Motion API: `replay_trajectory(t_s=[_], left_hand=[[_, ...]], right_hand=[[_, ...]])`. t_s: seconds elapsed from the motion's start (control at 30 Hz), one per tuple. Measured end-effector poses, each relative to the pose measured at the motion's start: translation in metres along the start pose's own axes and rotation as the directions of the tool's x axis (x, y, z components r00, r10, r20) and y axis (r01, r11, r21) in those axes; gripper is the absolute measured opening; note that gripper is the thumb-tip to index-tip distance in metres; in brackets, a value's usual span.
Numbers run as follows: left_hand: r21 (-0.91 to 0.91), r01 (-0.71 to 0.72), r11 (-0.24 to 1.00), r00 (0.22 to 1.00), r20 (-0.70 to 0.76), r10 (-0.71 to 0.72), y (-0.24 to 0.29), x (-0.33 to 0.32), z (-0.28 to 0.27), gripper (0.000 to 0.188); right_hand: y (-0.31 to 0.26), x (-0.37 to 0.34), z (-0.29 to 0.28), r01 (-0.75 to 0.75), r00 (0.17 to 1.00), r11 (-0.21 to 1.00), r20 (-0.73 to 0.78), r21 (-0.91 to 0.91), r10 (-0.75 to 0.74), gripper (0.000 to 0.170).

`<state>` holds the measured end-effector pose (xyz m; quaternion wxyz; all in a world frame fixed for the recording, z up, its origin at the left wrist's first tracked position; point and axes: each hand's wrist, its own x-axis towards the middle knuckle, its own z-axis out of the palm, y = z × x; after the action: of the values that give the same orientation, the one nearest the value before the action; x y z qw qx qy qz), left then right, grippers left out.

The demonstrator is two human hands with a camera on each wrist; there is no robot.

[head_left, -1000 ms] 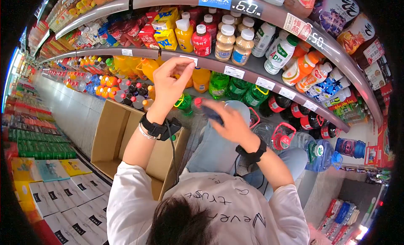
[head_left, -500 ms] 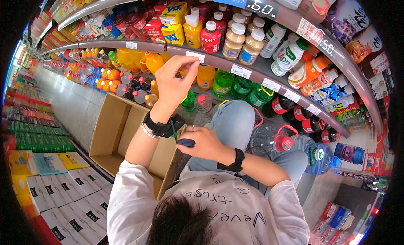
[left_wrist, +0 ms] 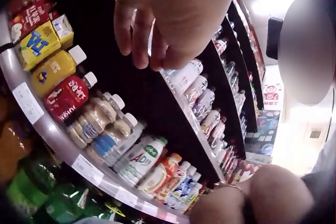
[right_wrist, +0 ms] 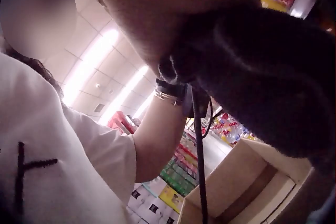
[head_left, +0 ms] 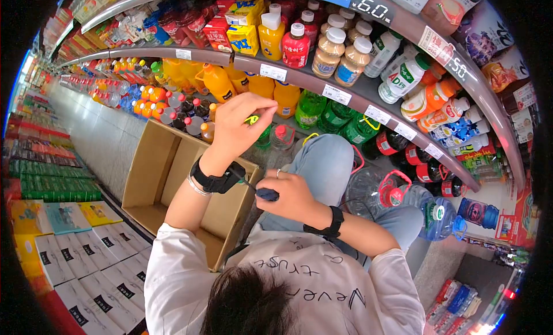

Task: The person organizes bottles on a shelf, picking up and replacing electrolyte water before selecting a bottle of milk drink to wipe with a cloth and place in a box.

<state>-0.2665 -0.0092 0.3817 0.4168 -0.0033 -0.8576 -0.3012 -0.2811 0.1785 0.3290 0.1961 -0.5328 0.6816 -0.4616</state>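
Observation:
My left hand [head_left: 242, 123] is raised before the drinks shelf, its fingers loosely bent with nothing between them. In the left wrist view the fingers [left_wrist: 140, 40] hang in front of the dark shelf gap. Lower down, close by the left wristband [head_left: 216, 176], my right hand [head_left: 291, 195] grips a bunched dark blue cloth [head_left: 267, 194]. Much of the cloth is hidden in the palm in the head view; up close, the dark fabric [right_wrist: 262, 77] fills the upper right of the right wrist view. A black cable [right_wrist: 197, 150] hangs by the left wrist.
An open cardboard box [head_left: 151, 162] stands on the floor below the left forearm. Juice and milk bottles line the shelf [head_left: 311, 82], with green soda bottles [head_left: 311, 109] beneath. Large water bottles [head_left: 368, 191] stand by the knees. White packs [head_left: 75, 260] are stacked at left.
My right hand, with the dark cloth, has swung down from in front of the shelf to beside the left wrist. The left hand has lowered slightly, and its fingertips are closer together.

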Motion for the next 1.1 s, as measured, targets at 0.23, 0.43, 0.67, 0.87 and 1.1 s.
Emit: replay_trajectory(t_s=[0.23,0.43,0.67,0.87,1.1], left_hand=[[-0.196,0.233,0.953,0.970,0.119,-0.213,0.025,-0.012,-0.001,0.012],[-0.435,0.351,0.830,0.936,0.144,-0.320,0.045,0.012,0.019,0.013],[-0.584,0.359,0.728,0.933,0.238,-0.269,0.054,0.052,0.070,0.016],[-0.588,0.392,0.708,0.911,0.353,-0.211,0.045,0.071,0.163,0.021],[-0.544,0.283,0.790,0.949,0.281,-0.146,0.020,0.079,0.249,0.044]], right_hand=[[0.016,0.005,0.004,-0.025,1.000,0.997,0.012,-0.072,0.026,0.022],[0.046,0.013,0.023,-0.024,0.990,0.989,0.132,-0.143,0.043,0.023],[0.044,0.014,-0.065,-0.093,0.931,0.995,-0.355,-0.025,0.078,0.042],[0.065,-0.004,-0.162,-0.250,0.608,0.968,-0.777,0.005,0.161,0.036],[0.124,-0.002,-0.215,-0.301,0.543,0.940,-0.839,-0.159,0.032,0.058]])
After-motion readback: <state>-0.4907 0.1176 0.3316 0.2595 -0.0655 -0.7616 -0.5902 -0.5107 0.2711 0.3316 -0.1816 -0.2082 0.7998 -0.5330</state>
